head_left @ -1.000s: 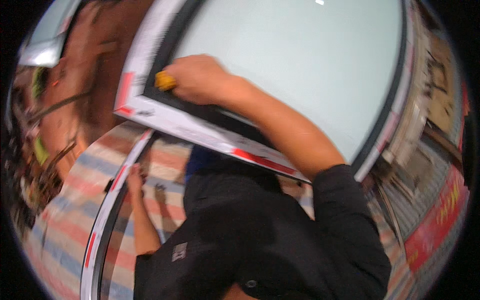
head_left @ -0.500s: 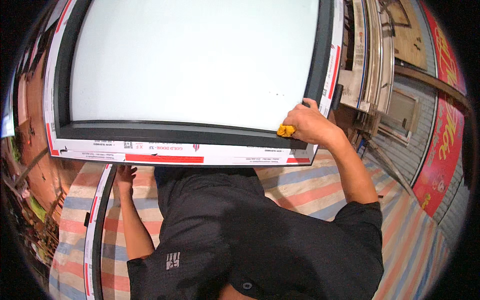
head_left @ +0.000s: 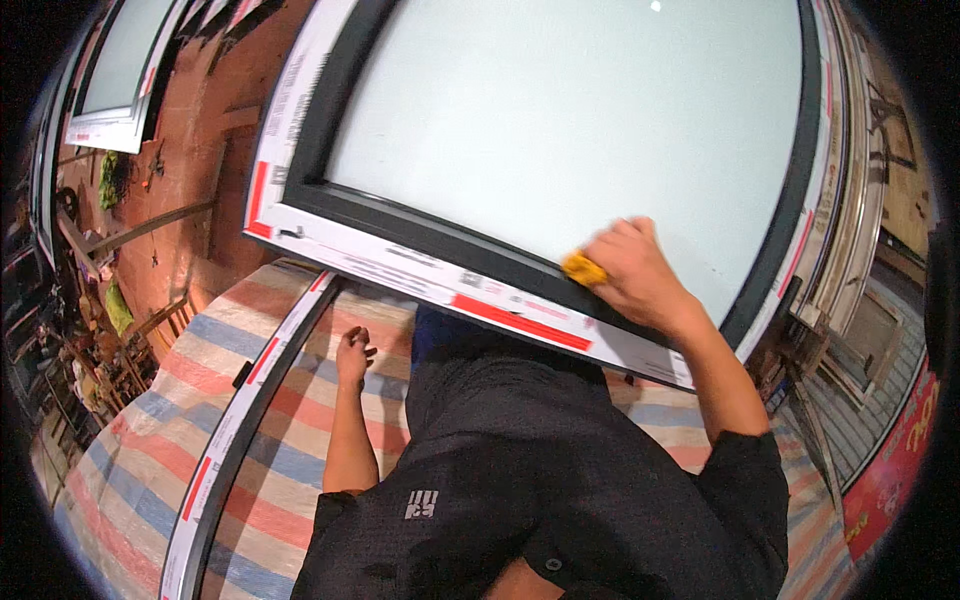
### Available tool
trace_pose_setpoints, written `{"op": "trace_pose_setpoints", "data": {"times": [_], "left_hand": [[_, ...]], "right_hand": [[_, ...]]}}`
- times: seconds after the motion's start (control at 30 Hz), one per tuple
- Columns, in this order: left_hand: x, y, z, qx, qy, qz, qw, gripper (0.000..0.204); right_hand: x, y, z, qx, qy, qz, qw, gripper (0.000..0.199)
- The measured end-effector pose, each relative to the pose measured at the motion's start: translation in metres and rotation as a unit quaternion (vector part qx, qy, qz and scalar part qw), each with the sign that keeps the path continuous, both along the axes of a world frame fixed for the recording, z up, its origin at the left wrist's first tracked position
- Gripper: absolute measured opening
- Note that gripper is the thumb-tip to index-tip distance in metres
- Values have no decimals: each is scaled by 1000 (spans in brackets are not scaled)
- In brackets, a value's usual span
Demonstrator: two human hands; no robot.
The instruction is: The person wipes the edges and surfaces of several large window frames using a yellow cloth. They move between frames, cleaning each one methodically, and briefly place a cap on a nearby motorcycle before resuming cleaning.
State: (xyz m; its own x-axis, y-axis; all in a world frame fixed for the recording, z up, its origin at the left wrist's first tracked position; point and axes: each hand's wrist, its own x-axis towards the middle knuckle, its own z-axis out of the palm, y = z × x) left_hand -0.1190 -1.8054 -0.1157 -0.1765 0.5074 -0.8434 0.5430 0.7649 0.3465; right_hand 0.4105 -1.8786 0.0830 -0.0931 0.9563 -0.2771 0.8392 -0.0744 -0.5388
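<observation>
A large framed pane lies in front of me, its whitish glass (head_left: 560,120) set in a black frame (head_left: 440,235) with white and red protective film along the outer edge. My right hand (head_left: 640,270) is closed around a crumpled yellow cloth (head_left: 584,267). It presses the cloth at the near edge of the glass, by the inner side of the frame. Below the near side of the frame, my left hand (head_left: 356,355) hangs with loosely bent fingers apart and nothing in it.
A long film-covered profile (head_left: 235,430) runs along the left over a striped tarp (head_left: 290,400). Another framed pane (head_left: 115,80) stands at the far left near a reddish-brown wall (head_left: 190,180). Long metal profiles (head_left: 850,150) stand on the right, with a red banner (head_left: 895,480) beyond.
My right hand has moved the cloth leftward along the near edge, away from the right corner. My left hand has come out from beside the frame. The view has turned.
</observation>
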Motion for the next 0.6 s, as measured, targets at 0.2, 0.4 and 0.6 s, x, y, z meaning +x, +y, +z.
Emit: {"op": "trace_pose_setpoints", "data": {"times": [0.2,0.4,0.6], "left_hand": [[-91,38,4,5,25,22,999,48],[-170,107,-7,81,28,-20,996,39],[-115,176,53,257,-7,11,966,40]], "right_hand": [[-132,219,-31,115,37,22,992,22],[-146,249,-23,33,23,14,999,20],[-77,161,-9,-100,20,37,994,21]]}}
